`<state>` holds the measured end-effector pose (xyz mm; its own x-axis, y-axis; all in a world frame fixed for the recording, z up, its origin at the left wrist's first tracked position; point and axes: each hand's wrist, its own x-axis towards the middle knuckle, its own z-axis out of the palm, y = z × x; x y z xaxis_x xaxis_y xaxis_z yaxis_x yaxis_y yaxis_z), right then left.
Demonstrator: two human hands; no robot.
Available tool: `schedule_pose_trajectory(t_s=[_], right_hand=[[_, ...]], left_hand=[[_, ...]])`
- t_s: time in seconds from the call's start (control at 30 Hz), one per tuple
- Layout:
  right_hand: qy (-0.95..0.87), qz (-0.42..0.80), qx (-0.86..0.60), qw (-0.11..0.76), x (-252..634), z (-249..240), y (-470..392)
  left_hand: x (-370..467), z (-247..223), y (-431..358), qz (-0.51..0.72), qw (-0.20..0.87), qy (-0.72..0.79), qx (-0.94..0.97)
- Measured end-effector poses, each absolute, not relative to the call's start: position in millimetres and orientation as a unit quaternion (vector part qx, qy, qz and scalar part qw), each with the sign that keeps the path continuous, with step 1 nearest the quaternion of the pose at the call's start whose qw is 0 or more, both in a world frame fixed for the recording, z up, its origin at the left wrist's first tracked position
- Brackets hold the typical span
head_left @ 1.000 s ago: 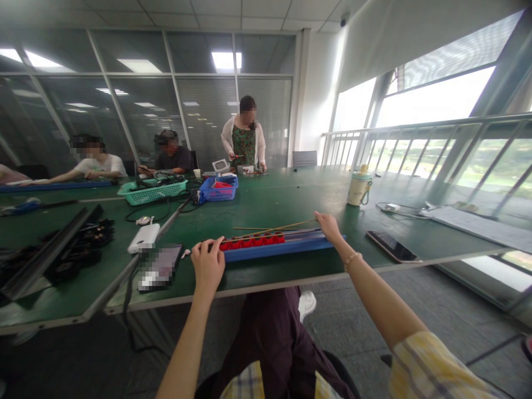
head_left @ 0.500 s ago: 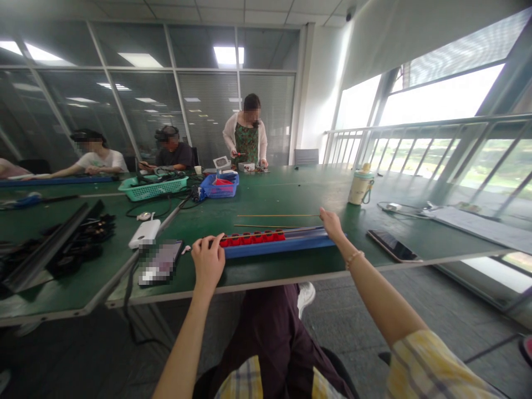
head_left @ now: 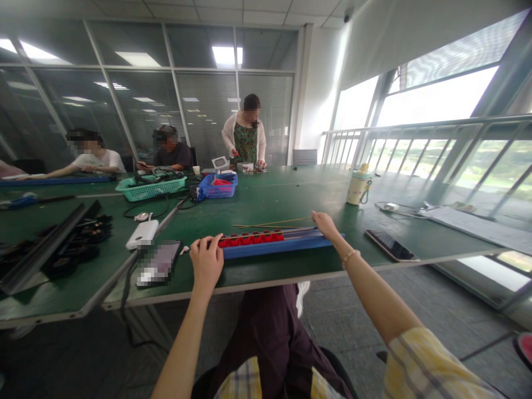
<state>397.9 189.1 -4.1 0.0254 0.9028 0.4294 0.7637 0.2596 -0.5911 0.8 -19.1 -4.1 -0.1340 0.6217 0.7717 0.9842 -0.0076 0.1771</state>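
A long blue channel lies along the front of the green table. Inside it sits a row of several red pieces, with a thin yellowish strip along their top. My left hand is closed over the channel's left end, its fingertips beside the first red piece. Over the right part of the channel, my right hand pinches one end of a thin yellow rod. That rod slants left, its far end close to a second thin rod behind the channel.
A phone and a bottle stand to the right. On the left are another phone, a white power bank and black parts. Green and blue baskets sit farther back, before several people.
My right hand has moved slightly left and toward me with the rod. The rod now slants, its left end nearer the second rod. My left hand stays on the channel.
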Motion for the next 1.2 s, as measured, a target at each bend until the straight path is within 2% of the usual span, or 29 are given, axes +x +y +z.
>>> schedule_pose_trajectory(t_s=[0.4,0.77,0.87,1.07,1.2], right_hand=[[-0.74,0.086,-0.593,0.306,394,-6,187],[-0.748,0.106,-0.571,0.321,393,2,182],[-0.755,0.101,-0.582,0.284,393,2,184],[-0.739,0.068,-0.652,0.154,388,0,185],[-0.735,0.047,-0.661,0.142,385,-1,184]], left_hand=[[0,-2,-19,-0.363,0.256,-0.656,-0.611],[0,0,-20,-0.363,0.254,-0.654,-0.613],[0,0,-20,-0.36,0.254,-0.656,-0.612],[-1,-1,-19,-0.355,0.26,-0.656,-0.614],[-2,0,-19,-0.356,0.266,-0.652,-0.614]])
